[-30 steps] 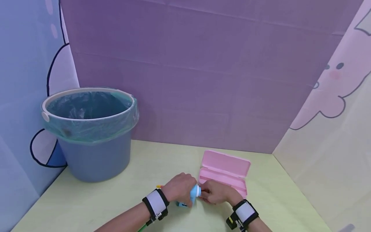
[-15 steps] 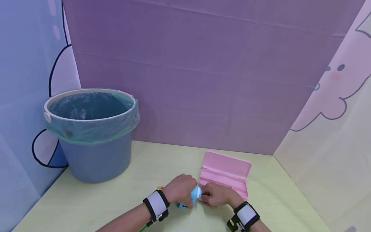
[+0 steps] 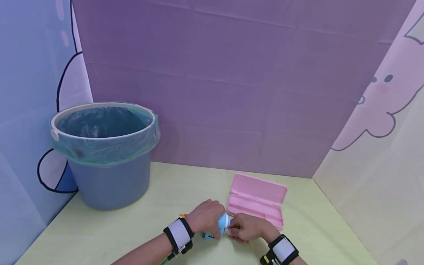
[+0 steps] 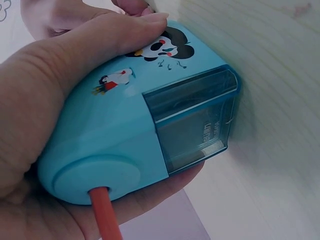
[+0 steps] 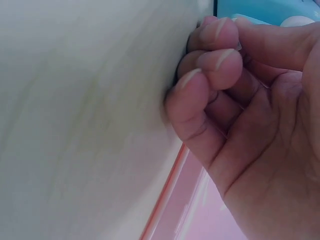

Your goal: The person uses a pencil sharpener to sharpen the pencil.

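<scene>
My left hand [image 3: 207, 217] grips a light blue pencil sharpener [image 4: 120, 120] with small cartoon prints and a clear blue shavings drawer [image 4: 195, 125]. A red pencil [image 4: 106, 215] sticks into the round hole at the sharpener's end; its yellow tip end shows past my left hand in the head view. At the opposite end, my right hand [image 3: 250, 226] has its thumb and curled fingers together in a pinch beside the sharpener. What they pinch, seemingly the crank handle, is mostly hidden. The right hand's other fingers [image 5: 187, 102] curl close to the tabletop.
Behind my right hand lies an open pink pencil case [image 3: 258, 189] with its lid tipped back. A blue bucket [image 3: 109, 184] lined with a greenish bag stands at the left. A purple backdrop [image 3: 212, 92] closes off the pale table [image 3: 172, 184].
My right hand has shifted slightly down and toward me beside the sharpener, still pinching. The left hand and sharpener stay nearly in place. The head view has tilted slightly.
</scene>
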### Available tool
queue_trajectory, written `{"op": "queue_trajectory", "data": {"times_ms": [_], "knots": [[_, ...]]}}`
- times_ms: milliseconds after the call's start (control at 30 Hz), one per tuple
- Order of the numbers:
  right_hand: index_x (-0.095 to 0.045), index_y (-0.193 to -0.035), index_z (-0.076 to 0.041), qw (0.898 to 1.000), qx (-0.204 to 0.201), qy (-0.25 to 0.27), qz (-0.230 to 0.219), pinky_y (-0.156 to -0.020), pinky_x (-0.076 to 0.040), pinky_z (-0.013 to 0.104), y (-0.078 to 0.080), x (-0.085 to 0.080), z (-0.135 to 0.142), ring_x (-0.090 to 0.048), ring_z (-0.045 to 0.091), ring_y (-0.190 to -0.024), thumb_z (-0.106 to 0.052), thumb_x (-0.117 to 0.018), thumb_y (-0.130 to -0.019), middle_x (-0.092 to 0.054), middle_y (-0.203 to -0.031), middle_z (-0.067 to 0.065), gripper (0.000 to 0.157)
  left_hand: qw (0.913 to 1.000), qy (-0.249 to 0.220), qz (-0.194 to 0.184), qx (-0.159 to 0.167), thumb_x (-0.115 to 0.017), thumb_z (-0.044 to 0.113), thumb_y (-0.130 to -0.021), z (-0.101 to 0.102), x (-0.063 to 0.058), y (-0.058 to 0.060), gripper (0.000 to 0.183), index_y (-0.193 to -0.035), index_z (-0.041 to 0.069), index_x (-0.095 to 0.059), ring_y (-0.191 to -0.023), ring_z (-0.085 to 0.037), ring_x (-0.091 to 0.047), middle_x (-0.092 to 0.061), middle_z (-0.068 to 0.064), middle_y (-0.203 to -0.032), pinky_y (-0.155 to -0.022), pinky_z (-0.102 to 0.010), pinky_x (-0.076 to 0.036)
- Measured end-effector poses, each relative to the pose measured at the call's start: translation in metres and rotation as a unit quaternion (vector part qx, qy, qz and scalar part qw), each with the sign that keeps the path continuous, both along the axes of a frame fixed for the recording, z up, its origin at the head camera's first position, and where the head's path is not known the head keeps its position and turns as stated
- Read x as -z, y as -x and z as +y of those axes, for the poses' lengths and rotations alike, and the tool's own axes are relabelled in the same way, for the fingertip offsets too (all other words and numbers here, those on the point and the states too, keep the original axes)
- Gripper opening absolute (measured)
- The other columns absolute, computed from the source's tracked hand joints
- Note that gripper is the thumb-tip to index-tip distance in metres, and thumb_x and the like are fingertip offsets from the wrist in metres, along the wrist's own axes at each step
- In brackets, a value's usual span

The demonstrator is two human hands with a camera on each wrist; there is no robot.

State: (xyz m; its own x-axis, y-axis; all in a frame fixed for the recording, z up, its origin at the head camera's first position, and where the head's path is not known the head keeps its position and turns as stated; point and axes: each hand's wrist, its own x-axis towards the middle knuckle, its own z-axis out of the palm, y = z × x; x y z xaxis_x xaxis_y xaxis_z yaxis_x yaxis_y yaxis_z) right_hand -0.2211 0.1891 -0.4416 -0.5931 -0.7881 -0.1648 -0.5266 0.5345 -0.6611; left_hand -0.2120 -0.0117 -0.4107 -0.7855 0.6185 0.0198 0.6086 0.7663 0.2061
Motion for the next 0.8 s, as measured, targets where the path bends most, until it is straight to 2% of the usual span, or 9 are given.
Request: {"op": "queue_trajectory", "data": {"times_ms": [233,467,800], "knots": [[-0.06,-0.071,-0.005,1.0,0.013,-0.001,-0.014,-0.042,-0.039,0.017,-0.004,-0.001,0.002,-0.044,0.0,-0.043,-0.015,-0.051,-0.099,-0.049,-0.055,-0.009,0.032,0.9998,-0.001,-0.016,-0.007,-0.091,0.038,-0.061,0.0,-0.002,-0.001,0.041,-0.083,0.019,-0.064,-0.063,-0.008,-0.05,-0.054,0.01,-0.069,-0.059,-0.023,-0.043],[-0.06,-0.071,-0.005,1.0,-0.008,0.015,-0.016,-0.043,-0.037,0.016,-0.007,0.0,0.002,-0.043,-0.002,-0.044,-0.017,-0.05,-0.1,-0.049,-0.054,-0.009,0.034,0.9999,0.005,-0.001,-0.012,-0.092,0.039,-0.059,0.0,-0.001,-0.001,0.042,-0.081,0.018,-0.062,-0.064,-0.01,-0.048,-0.052,0.009,-0.069,-0.062,-0.025,-0.041],[-0.062,-0.075,-0.006,0.998,-0.014,0.044,-0.045,-0.045,-0.037,0.015,-0.012,0.002,0.006,-0.046,0.001,-0.048,-0.022,-0.052,-0.101,-0.051,-0.057,-0.007,0.032,0.9998,0.009,-0.009,-0.017,-0.091,0.039,-0.06,0.001,-0.001,-0.001,0.042,-0.084,0.019,-0.063,-0.068,-0.011,-0.047,-0.052,0.009,-0.07,-0.066,-0.026,-0.04]]}}
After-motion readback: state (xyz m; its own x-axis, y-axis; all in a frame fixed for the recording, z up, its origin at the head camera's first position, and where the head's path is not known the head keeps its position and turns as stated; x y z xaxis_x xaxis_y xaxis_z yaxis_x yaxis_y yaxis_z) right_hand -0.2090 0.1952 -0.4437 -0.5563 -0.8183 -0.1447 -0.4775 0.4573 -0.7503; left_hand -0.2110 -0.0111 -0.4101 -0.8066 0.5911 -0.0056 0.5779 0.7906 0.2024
